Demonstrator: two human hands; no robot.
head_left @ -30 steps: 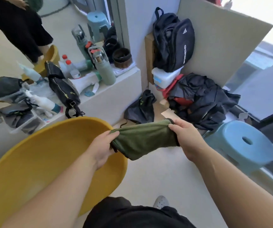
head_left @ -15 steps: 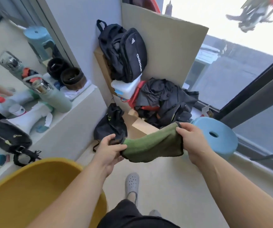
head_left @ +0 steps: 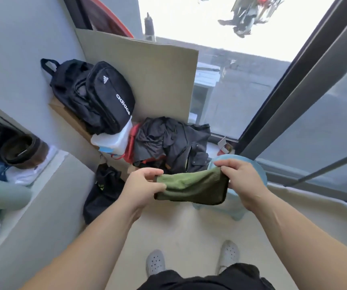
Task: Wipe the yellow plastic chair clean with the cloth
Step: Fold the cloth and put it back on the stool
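A folded green cloth (head_left: 191, 188) hangs stretched between both hands in front of me, above the floor. My left hand (head_left: 142, 188) pinches its left end with thumb and fingers. My right hand (head_left: 241, 181) grips its upper right corner. The yellow plastic chair is out of view.
A light blue stool (head_left: 260, 174) stands just behind my right hand. Dark clothes (head_left: 172, 141) and a black backpack (head_left: 97, 97) are piled in the corner against a cardboard sheet (head_left: 147, 74). A white ledge (head_left: 42, 195) with bottles runs along the left. A window frame (head_left: 306, 80) is at right.
The view has swung right and up, so the yellow chair has left the frame. Both hands kept hold of the cloth and drew closer together over the blue stool.
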